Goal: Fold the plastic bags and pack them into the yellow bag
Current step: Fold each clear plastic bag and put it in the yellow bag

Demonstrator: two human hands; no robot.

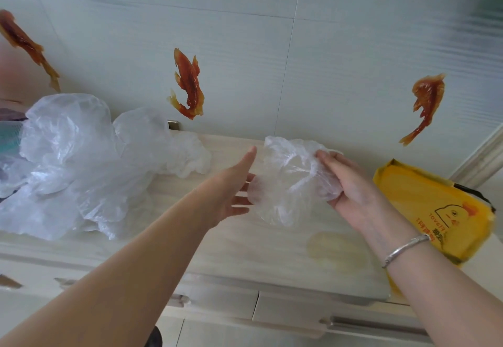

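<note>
Plastic bag (288,183), thin, clear and crumpled into a loose wad, is held above the middle of the worktop (245,240), near its back edge. The right hand (351,183) grips the wad from the right side, fingers curled round the film, which creases and bunches under them. A smooth metal bracelet (405,248) circles the right wrist. The left hand (231,189) reaches in from the left with fingers straight and spread, fingertips touching the film's left edge without clasping it.

The worktop is pale wood-grain laminate, matt, with a faint yellowish round stain (334,248) towards its front right. Beneath the front edge are drawer fronts with a metal bar handle (381,325).

A pile of plastic bags (81,167) covers the left part of the worktop: translucent white film, heavily wrinkled, puffed into rounded lobes, spreading from the back edge towards the front.

The yellow bag (427,208) lies flat at the right end of the worktop, well apart from the pile and just beside the right forearm. Its material is opaque and smooth, printed with a duck outline and lettering, and its far edge carries a black strap.

Behind the worktop, the wall is glossy pale tile bearing orange-red fish stickers (189,82).
</note>
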